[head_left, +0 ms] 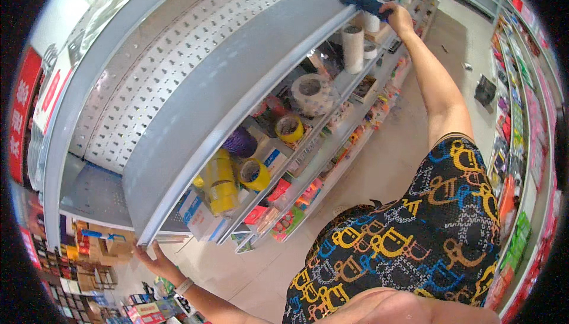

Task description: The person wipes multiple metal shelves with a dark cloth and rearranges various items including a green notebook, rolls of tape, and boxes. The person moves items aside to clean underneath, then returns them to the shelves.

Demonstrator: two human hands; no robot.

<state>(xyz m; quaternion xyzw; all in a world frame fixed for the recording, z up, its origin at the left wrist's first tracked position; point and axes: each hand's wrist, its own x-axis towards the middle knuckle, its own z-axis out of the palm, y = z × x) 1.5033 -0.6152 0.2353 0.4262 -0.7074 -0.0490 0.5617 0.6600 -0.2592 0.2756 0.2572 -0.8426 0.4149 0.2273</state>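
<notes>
Right arm outstretched overhead, right hand (398, 17) with fingers curled closed; left hand (151, 259) low, fingers bent.

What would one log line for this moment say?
right hand: holds blue cloth on shelf top | left hand: grips shelf end | below: tape rolls

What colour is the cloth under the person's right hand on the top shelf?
Dark blue: the cloth under the right hand shows best in the head view.
</notes>
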